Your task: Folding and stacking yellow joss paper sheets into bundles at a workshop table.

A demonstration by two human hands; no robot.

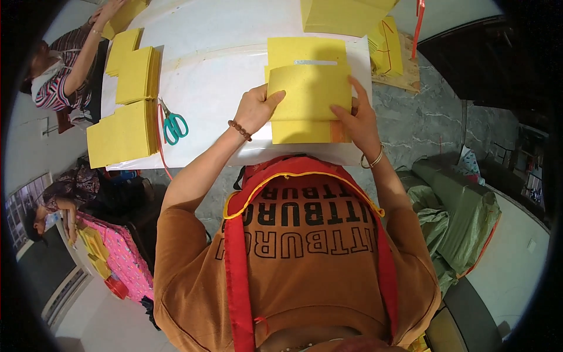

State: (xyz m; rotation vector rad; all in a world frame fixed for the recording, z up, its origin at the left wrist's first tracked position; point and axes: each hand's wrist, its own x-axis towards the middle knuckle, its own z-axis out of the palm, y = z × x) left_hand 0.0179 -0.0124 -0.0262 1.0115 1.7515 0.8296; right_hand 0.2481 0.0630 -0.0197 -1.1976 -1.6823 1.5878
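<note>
While the left hand (257,110) pinches the near-left edge of the paper (311,94), its thumb lies flat on the yellow face and its other fingers are partly hidden at the rim. The right hand (363,120) meets the opposite edge, thumb on the face and forefinger stretched along the side; I cannot tell how firmly these fingers close, as the rest curl out of sight. The paper sits right of centre in the upper half of the frame, over more yellow sheets (308,48) that show above and below it. A pale strip (315,62) shows just above its top edge, and an orange patch (338,132) at the lower right.

Beads (240,130) circle the left wrist, a bangle (373,159) the right. On the white table (205,100), left of centre, lie teal-handled scissors (174,127) beside a red ribbon (160,138) and yellow piles (120,138). A tied bundle (387,50) rests on a board (402,82) at the upper right. A person in stripes (73,82) reaches toward yellow paper at the upper left; another person (73,190) is below, near pink cloth (123,258). Green sacking (460,214) fills the right side.
</note>
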